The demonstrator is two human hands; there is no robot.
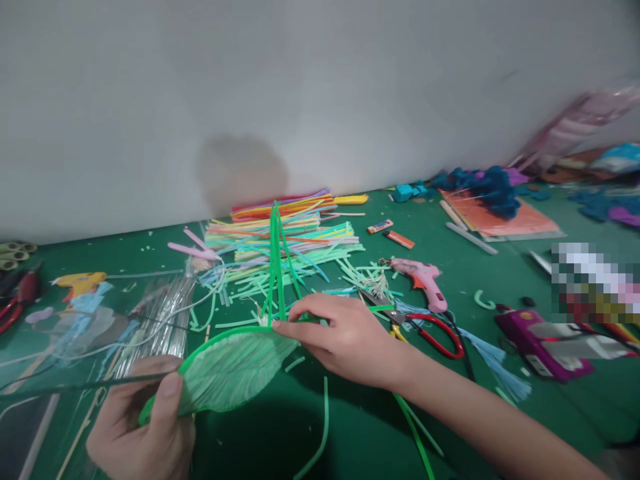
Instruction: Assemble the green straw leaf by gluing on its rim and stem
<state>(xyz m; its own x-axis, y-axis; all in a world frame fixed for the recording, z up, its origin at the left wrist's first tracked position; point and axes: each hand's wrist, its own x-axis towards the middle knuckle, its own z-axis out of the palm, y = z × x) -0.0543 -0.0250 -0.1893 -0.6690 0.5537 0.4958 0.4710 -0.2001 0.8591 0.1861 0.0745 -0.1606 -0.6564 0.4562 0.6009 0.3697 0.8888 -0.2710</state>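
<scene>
Green cloth covers the worktop (500,267), and a plain grey wall stands behind it. At the near edge, the left hand (140,427) has its grip closed on the lower end of a pale green leaf shape (230,370), with the thumb pressed flat on top. The right hand (350,340) pinches the upper tip of the leaf, where a few thin green strips (276,267) stick straight up from it. It looks like the step in hand is fixing those strips to the leaf's tip, or bending the green edge around it. I think the next move needs a steady pinch at that tip, so the strips do not slip loose, while the left hand keeps the leaf flat. Just right of the leaf lie scissors with red handles (435,333). A pink glue gun (423,280) sits a bit further right and back. Behind the leaf is a big pile of colourful straws (290,233), close to the wall. Left of the leaf is a clear plastic bag (160,313), and beyond that a yellow glue gun (80,283). Far right of the leaf is a purple box (540,343).
</scene>
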